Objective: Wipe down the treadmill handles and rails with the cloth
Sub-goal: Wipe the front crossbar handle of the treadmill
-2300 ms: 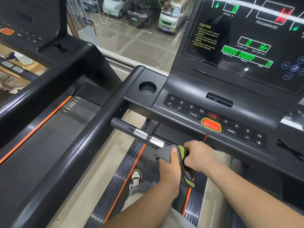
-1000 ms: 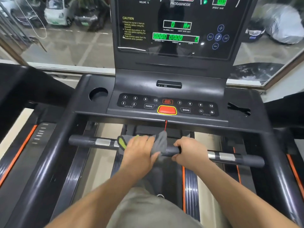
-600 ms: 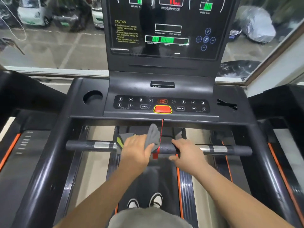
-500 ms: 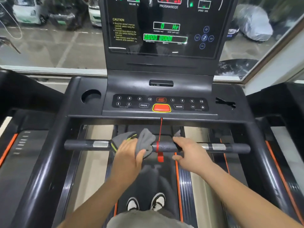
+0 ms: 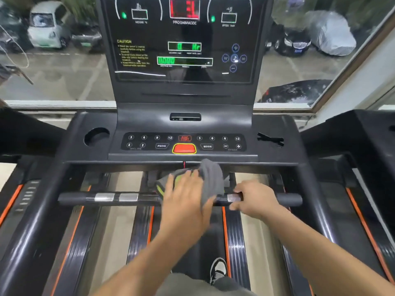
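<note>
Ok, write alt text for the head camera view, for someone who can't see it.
A person's left hand holds a grey cloth against the treadmill's front handlebar while the right hand grips the bar beside it. Above sit the control panel with a red button and a lit display.

Left forearm and right forearm bare, grey-khaki trousers, black-and-white sneaker
</note>
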The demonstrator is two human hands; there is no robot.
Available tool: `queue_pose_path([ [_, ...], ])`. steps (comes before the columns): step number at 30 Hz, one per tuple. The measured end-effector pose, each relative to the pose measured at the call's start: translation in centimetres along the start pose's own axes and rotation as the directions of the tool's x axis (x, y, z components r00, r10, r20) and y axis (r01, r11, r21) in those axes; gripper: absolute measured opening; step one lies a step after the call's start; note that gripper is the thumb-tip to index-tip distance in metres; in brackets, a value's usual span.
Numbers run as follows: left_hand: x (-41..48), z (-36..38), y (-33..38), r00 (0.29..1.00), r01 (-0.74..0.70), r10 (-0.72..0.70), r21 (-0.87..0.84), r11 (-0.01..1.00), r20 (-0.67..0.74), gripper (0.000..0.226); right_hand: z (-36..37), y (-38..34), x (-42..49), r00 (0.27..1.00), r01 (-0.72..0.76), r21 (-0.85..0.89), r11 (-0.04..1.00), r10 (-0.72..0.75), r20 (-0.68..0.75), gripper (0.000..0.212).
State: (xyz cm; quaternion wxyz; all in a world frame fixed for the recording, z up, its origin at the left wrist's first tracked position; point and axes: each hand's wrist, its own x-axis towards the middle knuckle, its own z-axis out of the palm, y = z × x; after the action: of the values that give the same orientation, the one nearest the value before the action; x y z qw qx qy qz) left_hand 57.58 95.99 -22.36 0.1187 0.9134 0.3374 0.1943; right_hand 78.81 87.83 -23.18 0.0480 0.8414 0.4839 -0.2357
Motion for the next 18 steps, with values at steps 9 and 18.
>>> queue_pose_path([
  [9, 0.9, 7.5, 1.8, 0.914, 0.004, -0.136, 0.326, 0.945, 0.382, 0.059, 0.5, 1.5, 1.3, 0.984, 0.175, -0.07, 0.982, -0.177, -0.022, 0.022],
  [18, 8.4, 8.2, 2.1, 0.696, 0.258, -0.378, 0.279, 0.925, 0.611, 0.06, 0.8, 1.7, 2.4, 0.975, 0.22, -0.077, 0.973, -0.222, -0.018, 0.034],
])
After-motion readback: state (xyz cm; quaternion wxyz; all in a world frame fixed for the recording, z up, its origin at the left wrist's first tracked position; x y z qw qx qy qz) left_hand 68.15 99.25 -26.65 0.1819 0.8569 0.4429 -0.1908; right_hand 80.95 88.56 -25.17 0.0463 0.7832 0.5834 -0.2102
